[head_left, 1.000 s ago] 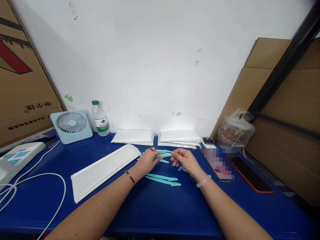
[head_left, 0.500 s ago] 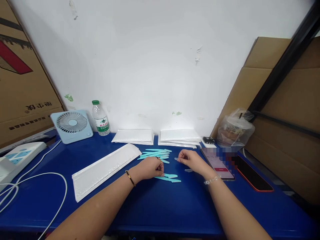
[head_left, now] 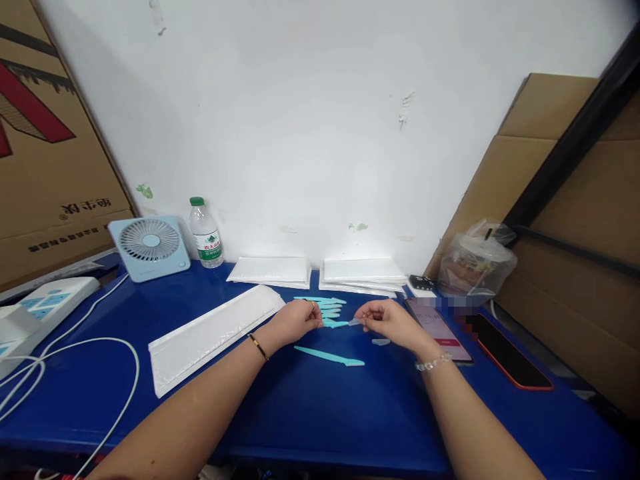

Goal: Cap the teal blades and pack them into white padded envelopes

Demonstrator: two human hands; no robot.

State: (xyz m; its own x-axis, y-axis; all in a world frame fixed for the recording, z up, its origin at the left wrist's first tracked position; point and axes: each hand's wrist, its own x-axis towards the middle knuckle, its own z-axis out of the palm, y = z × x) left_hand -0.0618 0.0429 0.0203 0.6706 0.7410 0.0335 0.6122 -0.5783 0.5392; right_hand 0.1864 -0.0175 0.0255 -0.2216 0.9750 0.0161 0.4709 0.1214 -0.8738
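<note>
My left hand [head_left: 301, 319] is closed on a teal eyebrow razor [head_left: 336, 324], whose blade end points right. My right hand [head_left: 385, 323] pinches a small clear blade cap [head_left: 355, 322] right at that end; whether the cap sits over the blade I cannot tell. Behind my left hand lies a pile of several teal razors [head_left: 327, 302], partly hidden by the fingers. One single razor [head_left: 330, 356] lies nearer to me on the blue table [head_left: 345, 413]. A second clear cap [head_left: 381, 342] rests below my right hand.
White padded packets [head_left: 270, 270] and another stack [head_left: 363, 272] lie along the wall, with a long one [head_left: 215, 337] at left. A fan [head_left: 150, 247], water bottle [head_left: 207, 237] and power strip [head_left: 55, 303] stand left. Two phones [head_left: 513, 353] and a bagged cup [head_left: 477, 260] are right.
My left hand has lifted one razor from the front pair and moved it up to my right hand. The other front razor stays on the table. The view has shifted slightly.
</note>
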